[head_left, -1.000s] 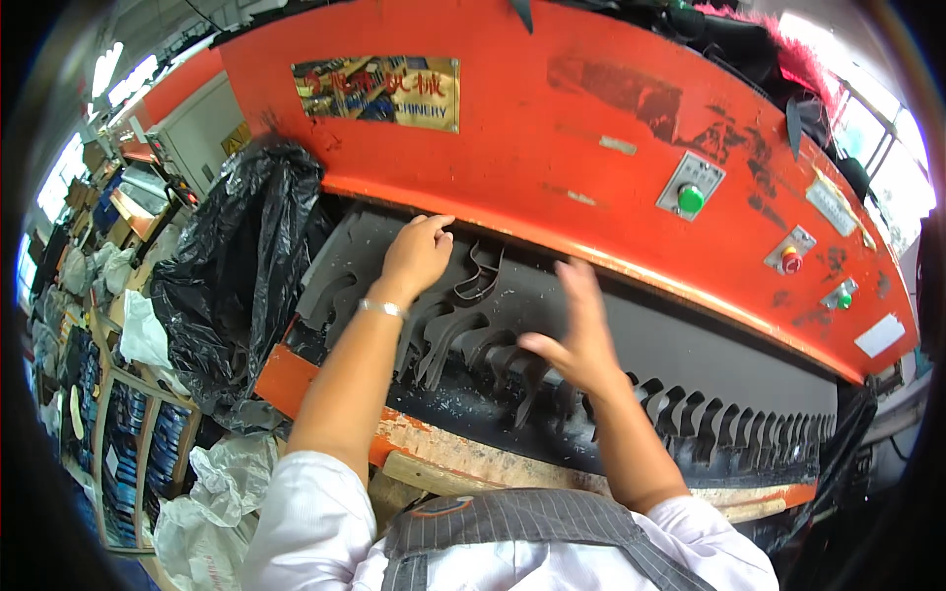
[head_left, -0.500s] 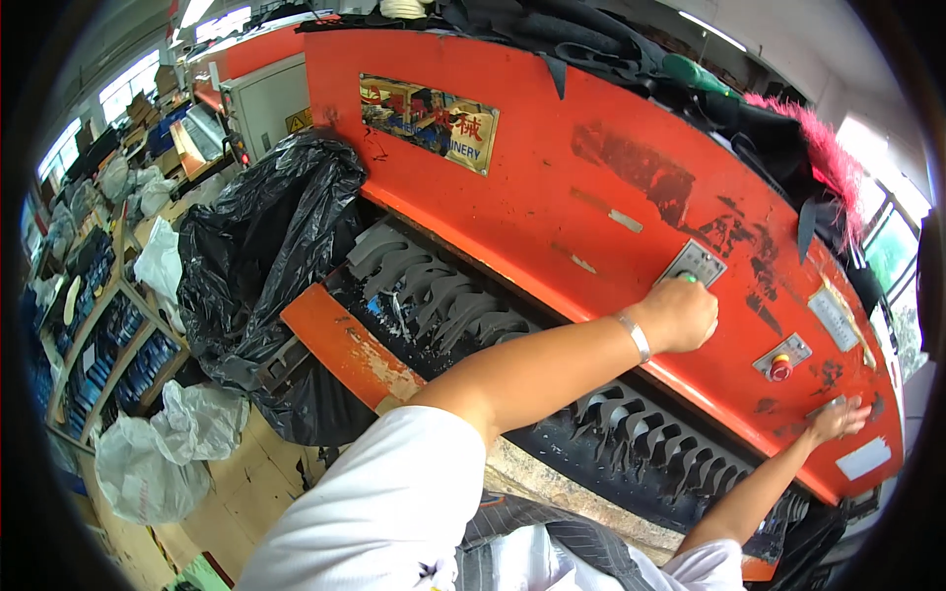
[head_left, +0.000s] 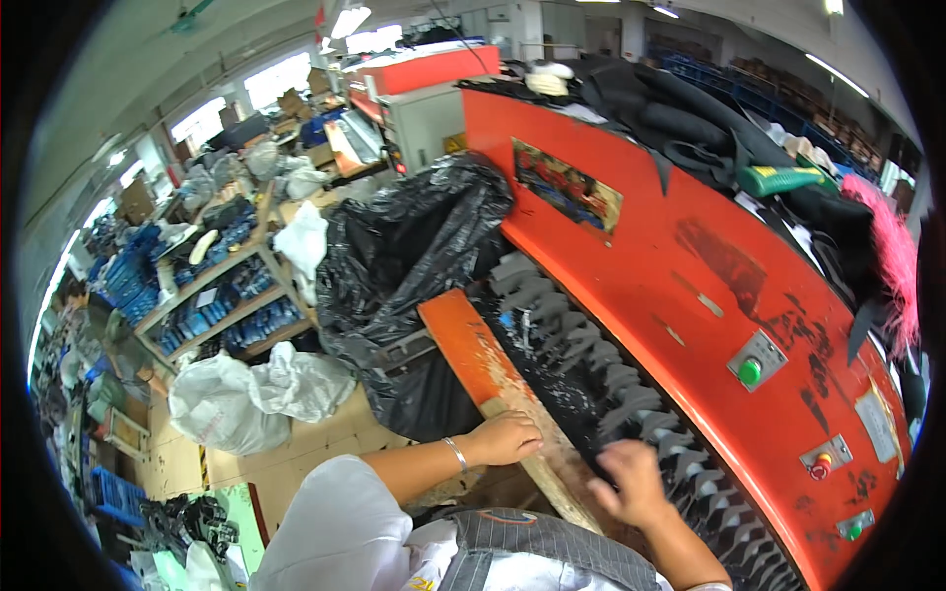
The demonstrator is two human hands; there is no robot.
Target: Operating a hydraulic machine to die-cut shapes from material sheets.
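Note:
My left hand (head_left: 505,438), a silver band on its wrist, is over the worn wooden strip (head_left: 552,483) along the machine's front edge. Its fingers are curled in, and nothing shows in them. To its right, my right hand (head_left: 631,483) is slightly blurred above the black bed of the machine, thumb and fingers apart and holding nothing I can see. Curved dark grey cut pieces (head_left: 631,389) lie overlapping in a long row on that bed, beneath the red machine front (head_left: 631,266). Whether the right hand touches them I cannot tell.
A green push button (head_left: 750,371) and a red stop button (head_left: 820,467) sit on the machine front. Left of the orange end plate (head_left: 458,330) slumps a black plastic bag (head_left: 414,246). White sacks (head_left: 232,399) lie on the floor beside a shelf of blue items (head_left: 222,305).
Both hands have come off the controls on the red front and moved down-left toward the bed. My left hand has gone from a fist at the green button to the wooden edge. The view has swung left.

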